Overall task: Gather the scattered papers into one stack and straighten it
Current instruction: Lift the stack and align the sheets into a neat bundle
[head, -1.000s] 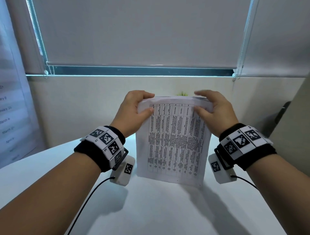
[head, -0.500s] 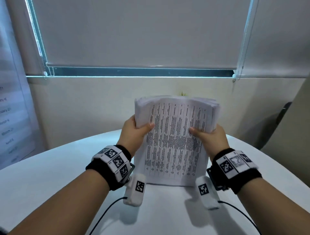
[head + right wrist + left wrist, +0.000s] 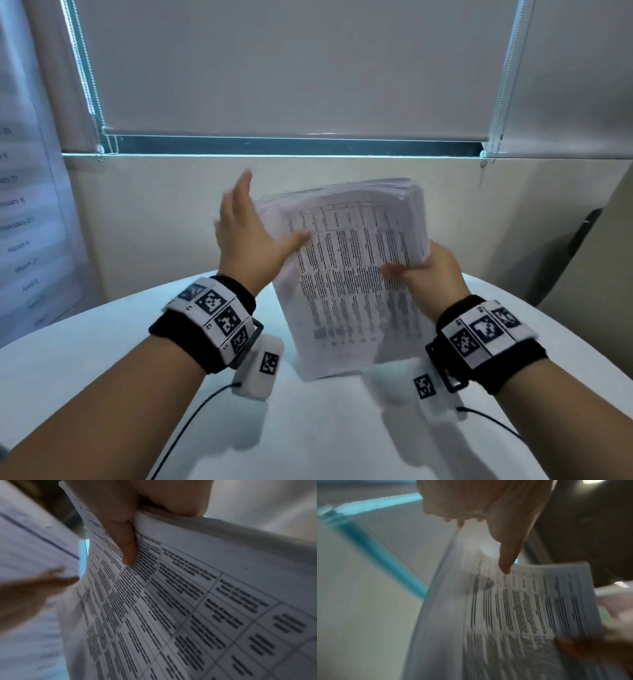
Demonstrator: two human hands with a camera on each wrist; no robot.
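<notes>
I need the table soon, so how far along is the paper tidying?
Gathering looks done: the papers form one stack, and no loose sheets show on the white table. In hand: the right hand grips the stack's right edge, holding it tilted with its lower edge near the table, while the left hand is open against its left side. Left: the top edges look uneven, so squaring them, then laying the stack down.

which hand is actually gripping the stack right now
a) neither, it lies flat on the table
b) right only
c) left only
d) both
b: the right hand pinches the stack's right edge, thumb on the printed face, while the left hand has straight fingers spread beside the left edge, only its thumb touching the page; the stack is tilted, not flat.
</notes>
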